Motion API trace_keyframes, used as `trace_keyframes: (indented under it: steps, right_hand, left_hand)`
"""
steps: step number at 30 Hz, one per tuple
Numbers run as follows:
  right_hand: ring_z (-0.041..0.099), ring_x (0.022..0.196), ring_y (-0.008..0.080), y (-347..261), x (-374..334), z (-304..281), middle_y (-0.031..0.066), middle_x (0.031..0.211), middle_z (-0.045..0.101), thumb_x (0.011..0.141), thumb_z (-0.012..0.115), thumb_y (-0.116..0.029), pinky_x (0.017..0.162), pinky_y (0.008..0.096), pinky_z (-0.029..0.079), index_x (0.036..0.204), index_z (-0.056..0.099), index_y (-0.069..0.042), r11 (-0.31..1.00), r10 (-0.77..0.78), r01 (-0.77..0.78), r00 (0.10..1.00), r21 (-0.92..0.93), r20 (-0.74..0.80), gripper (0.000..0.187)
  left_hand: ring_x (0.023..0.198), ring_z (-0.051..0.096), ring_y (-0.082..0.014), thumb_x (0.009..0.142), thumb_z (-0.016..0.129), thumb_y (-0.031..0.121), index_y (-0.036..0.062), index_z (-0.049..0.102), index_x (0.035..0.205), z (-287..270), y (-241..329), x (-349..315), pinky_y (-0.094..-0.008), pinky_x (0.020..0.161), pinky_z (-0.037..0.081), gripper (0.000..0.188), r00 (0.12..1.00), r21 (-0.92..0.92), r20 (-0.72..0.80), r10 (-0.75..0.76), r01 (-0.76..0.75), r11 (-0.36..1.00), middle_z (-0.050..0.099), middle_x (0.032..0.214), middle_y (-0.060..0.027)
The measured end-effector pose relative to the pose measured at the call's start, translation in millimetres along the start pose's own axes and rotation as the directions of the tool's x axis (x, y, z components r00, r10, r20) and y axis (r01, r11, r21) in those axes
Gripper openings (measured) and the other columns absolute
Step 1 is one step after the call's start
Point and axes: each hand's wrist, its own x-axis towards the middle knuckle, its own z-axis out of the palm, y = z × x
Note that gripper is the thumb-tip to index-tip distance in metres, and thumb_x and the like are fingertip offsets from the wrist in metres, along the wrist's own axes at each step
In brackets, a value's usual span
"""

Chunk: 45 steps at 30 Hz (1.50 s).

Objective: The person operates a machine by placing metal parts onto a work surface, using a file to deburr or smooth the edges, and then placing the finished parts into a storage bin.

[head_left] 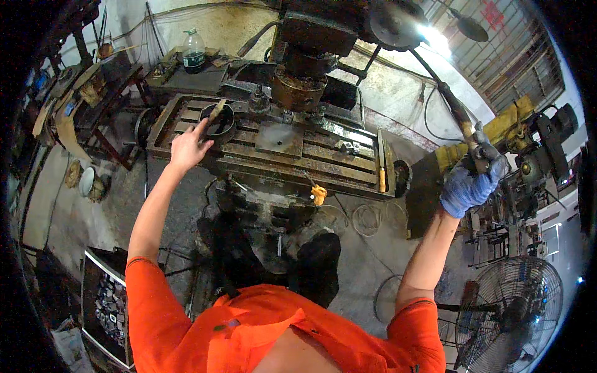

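My bare left hand (188,149) is over the left end of the machine table (249,155). Its index finger stretches out to the rim of a round dark pot (225,132), and the thumb stands apart. A wooden stick-like handle (216,110), perhaps a brush's, leans over that pot close to the fingertip; I cannot tell whether they touch. On the right, raised, my right hand (469,183) wears a blue glove with dark fingers and is closed round the end of a long machine lever (457,112). A flat metal plate (280,140) lies mid-table under the round spindle head (300,87).
A yellow-handled tool (382,177) lies at the table's right end, near a small metal block (349,148). An orange-yellow knob (319,194) sticks out at the front. A caged fan (510,317) stands lower right; a box of metal pieces (111,311) is lower left. A bottle (193,51) stands behind.
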Motion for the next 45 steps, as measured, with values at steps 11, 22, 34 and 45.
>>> trace_keyframes:
  steps: [11,22,34,45]
  right_hand:
    - [0.057,0.089,0.0248,7,-2,1,0.0143,0.09,0.06,0.091,0.033,-0.026,0.085,0.0377,0.042,0.082,0.054,-0.001,0.836,0.288,-0.238,0.957,0.494,-0.027,0.033]
    - [0.055,0.092,0.0248,1,-1,4,0.0144,0.088,0.06,0.088,0.041,-0.029,0.094,0.0429,0.034,0.077,0.053,-0.004,0.691,0.398,-0.304,0.917,0.656,0.007,0.031]
    - [0.048,0.106,0.031,11,-37,2,0.0176,0.091,0.059,0.087,0.044,-0.033,0.103,0.0439,0.021,0.075,0.054,-0.003,0.612,0.464,-0.365,0.884,0.702,0.056,0.034]
    - [0.049,0.092,0.0235,13,-54,3,0.0134,0.086,0.057,0.086,0.045,-0.033,0.102,0.0421,0.021,0.068,0.049,-0.004,0.529,0.553,-0.418,0.83,0.739,0.073,0.034]
  left_hand:
    - [0.05,0.055,-0.0199,0.088,0.047,0.017,0.0015,0.054,0.111,16,15,2,-0.0301,0.047,0.044,0.028,0.977,-0.714,-0.052,-0.205,0.107,0.692,0.057,0.064,-0.01]
    - [0.042,0.052,-0.0145,0.089,0.045,0.017,-0.003,0.054,0.108,62,108,55,-0.0281,0.041,0.04,0.029,0.986,-0.827,0.029,-0.165,0.116,0.55,0.056,0.058,-0.0084]
    - [0.038,0.051,-0.0153,0.087,0.047,0.016,-0.0027,0.055,0.108,76,126,62,-0.0306,0.042,0.041,0.029,0.986,-0.788,0.042,-0.162,0.132,0.602,0.057,0.056,-0.0096]
    - [0.036,0.045,-0.0115,0.088,0.046,0.016,-0.004,0.054,0.107,49,110,46,-0.0266,0.034,0.036,0.028,0.942,-0.903,0.204,-0.266,0.286,0.321,0.051,0.052,-0.005]
